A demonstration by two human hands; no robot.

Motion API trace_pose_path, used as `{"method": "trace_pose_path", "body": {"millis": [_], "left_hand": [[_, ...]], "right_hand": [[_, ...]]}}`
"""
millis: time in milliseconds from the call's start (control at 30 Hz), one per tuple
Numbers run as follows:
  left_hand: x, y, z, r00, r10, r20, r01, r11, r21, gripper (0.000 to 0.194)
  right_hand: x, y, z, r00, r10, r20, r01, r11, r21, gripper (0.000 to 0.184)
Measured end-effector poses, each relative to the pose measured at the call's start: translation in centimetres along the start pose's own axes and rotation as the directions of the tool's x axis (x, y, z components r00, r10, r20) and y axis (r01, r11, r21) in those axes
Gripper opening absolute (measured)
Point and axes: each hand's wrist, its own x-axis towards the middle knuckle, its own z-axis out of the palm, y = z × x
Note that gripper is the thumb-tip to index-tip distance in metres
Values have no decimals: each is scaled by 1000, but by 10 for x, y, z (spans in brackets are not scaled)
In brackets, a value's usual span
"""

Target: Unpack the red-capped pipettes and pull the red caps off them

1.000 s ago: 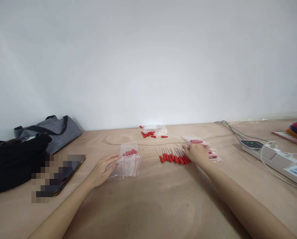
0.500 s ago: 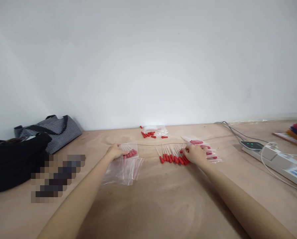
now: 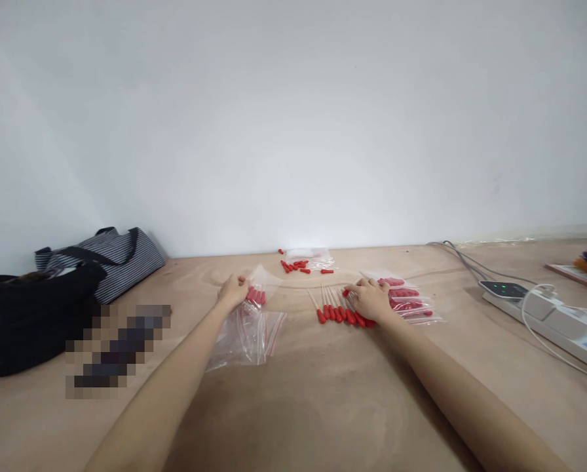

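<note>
My left hand [image 3: 232, 292] pinches the edge of a small clear zip bag [image 3: 266, 278] with several red-bulbed droppers inside. Below it lies a stack of flat zip bags [image 3: 239, 337]. My right hand [image 3: 371, 299] is closed over the right end of a row of droppers [image 3: 339, 314], their red rubber bulbs toward me and thin pale stems pointing away. A red bulb [image 3: 346, 293] shows at its fingertips; the rest of that dropper is hidden. Beside this hand lie filled zip bags [image 3: 411, 303], overlapping one another.
Loose red bulbs [image 3: 293, 266] and a clear bag with pale stems [image 3: 310, 255] lie by the wall. At left are a striped bag [image 3: 121, 259], a black bag [image 3: 42, 328] and a blurred-out item [image 3: 121, 351]. A power strip [image 3: 563, 324] with cables lies right.
My right hand has shifted slightly left over the row, a red bulb at its fingertips. My left hand has raised and tilted the bag, and the droppers inside now stand more upright.
</note>
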Motion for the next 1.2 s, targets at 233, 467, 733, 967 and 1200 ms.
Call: {"method": "trace_pose_path", "body": {"millis": [233,467,733,967,1200], "left_hand": [[-27,28,1,977,-48,-206,5,978,-209,35],[-104,6,-16,997,6,81,31,895,-445,46],[-84,-15,-4,995,51,80,-13,906,-423,46],[-61,-8,10,989,82,124,-23,908,-417,40],[-63,13,6,991,97,90,-43,878,-476,38]], "right_hand": [[13,4,1,990,-140,10,139,990,26,29],[15,9,6,969,-242,-47,244,969,35,30],[-4,13,3,943,-255,-212,275,959,69,36],[-32,10,4,882,-378,-281,435,883,178,34],[-41,14,-8,898,-426,-112,440,859,260,42]]}}
